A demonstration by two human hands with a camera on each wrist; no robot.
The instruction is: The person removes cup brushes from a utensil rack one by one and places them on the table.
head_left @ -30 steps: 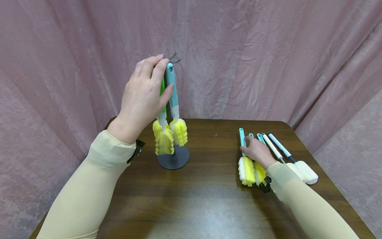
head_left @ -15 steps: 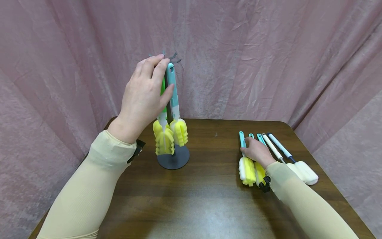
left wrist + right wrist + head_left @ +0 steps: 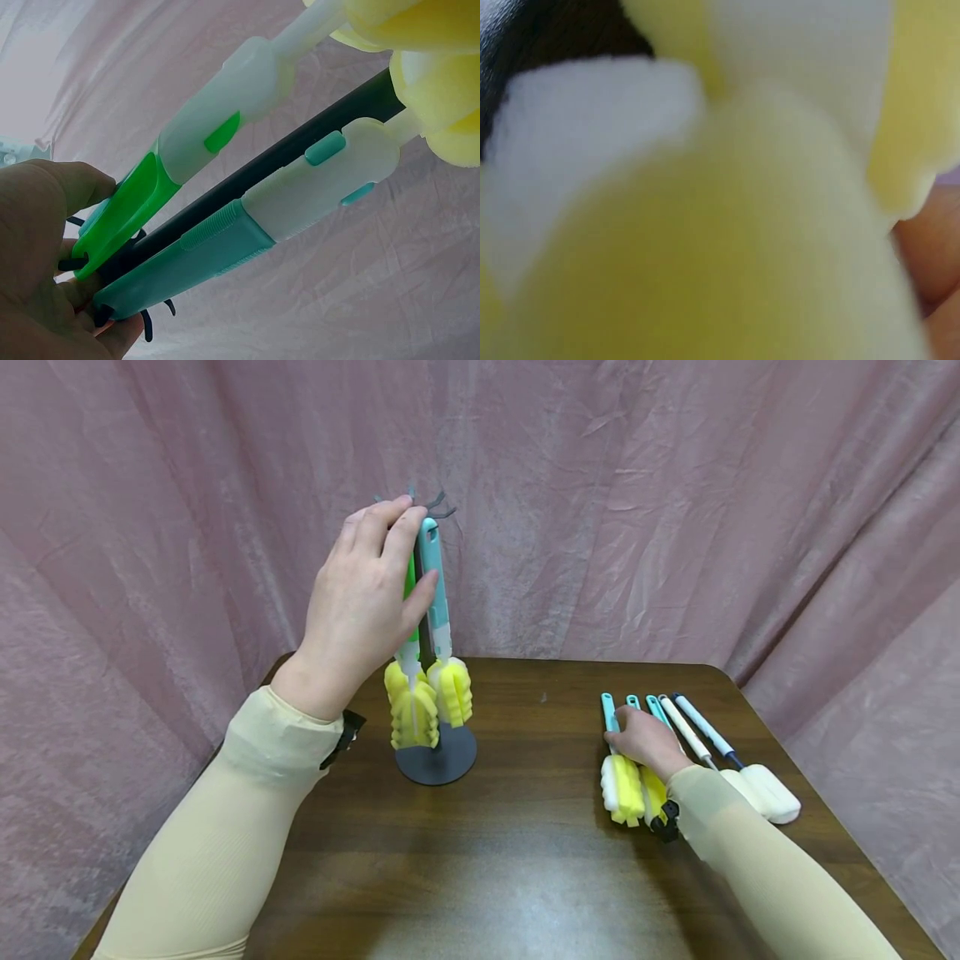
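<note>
Both hands grip sponge brushes: left hand [image 3: 363,602] a hanging green-handled brush [image 3: 161,187], right hand [image 3: 647,739] a teal-handled brush [image 3: 617,752].

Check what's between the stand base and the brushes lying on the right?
Bare tabletop between the stand base and the lying brushes, per the head view.

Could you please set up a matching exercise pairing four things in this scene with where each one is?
Things:
1. green-handled brush
2. left hand
3. right hand
4. white sponge brushes

Places:
A. lying at the far right of the table
B. resting on the teal-handled brushes lying on the table
C. hanging on the dark stand, yellow sponge down
D. raised at the top of the stand, at the brush handles

Pairs: 1-C, 2-D, 3-B, 4-A
</note>
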